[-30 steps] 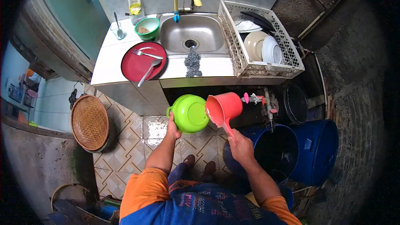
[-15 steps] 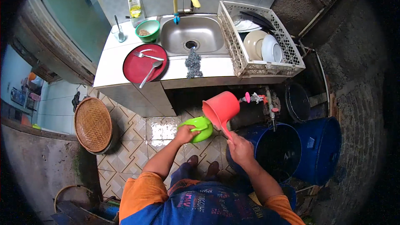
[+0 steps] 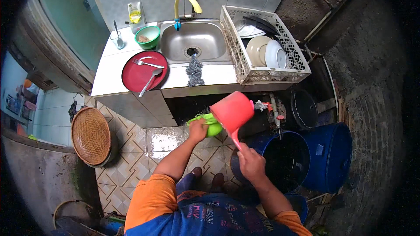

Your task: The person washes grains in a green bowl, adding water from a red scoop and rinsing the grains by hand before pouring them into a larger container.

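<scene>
My left hand [image 3: 198, 130] is closed on the edge of a lime-green plastic vessel [image 3: 214, 130], in front of the dark gap under the counter. Its exact kind is hard to tell, as my hand and a dipper partly cover it. My right hand [image 3: 252, 164] grips the handle of that pinkish-red water dipper [image 3: 232, 110]. The dipper is tilted, its mouth turned left toward the green vessel. Small pale specks like water droplets show beside the vessel. Right of my right hand stands an open blue drum [image 3: 286, 183] with dark contents.
On the counter are a red plate [image 3: 135, 75] with fork and spoon, a green bowl [image 3: 153, 40], a glass [image 3: 117, 41] and a grey scouring pad [image 3: 194, 73]. A sink [image 3: 192, 30] and a dish crate [image 3: 273, 75] stand behind. A woven basket [image 3: 90, 135] is at left.
The dipper has tipped further left, over the green vessel. Both hands have moved slightly forward, with the green vessel closer to the counter's underside. The whole view has shifted a little.
</scene>
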Demonstrator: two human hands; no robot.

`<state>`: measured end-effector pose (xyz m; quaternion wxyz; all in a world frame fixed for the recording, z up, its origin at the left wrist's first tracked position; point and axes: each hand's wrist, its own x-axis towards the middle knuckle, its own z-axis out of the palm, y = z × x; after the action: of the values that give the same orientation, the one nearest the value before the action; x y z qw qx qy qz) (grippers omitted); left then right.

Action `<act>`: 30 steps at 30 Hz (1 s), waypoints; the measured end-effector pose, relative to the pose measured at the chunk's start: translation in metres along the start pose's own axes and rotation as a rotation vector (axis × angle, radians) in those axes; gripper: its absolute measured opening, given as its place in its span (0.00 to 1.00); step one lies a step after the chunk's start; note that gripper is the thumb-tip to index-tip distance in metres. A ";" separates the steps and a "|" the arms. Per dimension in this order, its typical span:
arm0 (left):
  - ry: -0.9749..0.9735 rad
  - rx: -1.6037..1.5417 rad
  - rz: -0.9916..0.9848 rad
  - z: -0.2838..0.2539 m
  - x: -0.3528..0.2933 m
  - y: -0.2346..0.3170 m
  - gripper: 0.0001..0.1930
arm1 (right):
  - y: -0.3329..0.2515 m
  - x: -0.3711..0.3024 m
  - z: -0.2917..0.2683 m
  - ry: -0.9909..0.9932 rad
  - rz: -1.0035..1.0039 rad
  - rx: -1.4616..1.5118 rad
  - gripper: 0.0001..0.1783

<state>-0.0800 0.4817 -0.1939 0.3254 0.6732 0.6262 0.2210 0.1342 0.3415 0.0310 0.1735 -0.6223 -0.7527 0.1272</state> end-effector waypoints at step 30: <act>-0.071 -1.432 -0.783 -0.050 -0.162 -0.097 0.35 | -0.001 0.085 -0.005 0.035 0.435 1.508 0.16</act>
<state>-0.2021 0.3306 -0.2108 0.7501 0.0412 0.5121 0.4164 0.1215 0.4249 0.0442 0.5322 -0.4719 -0.3216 0.6251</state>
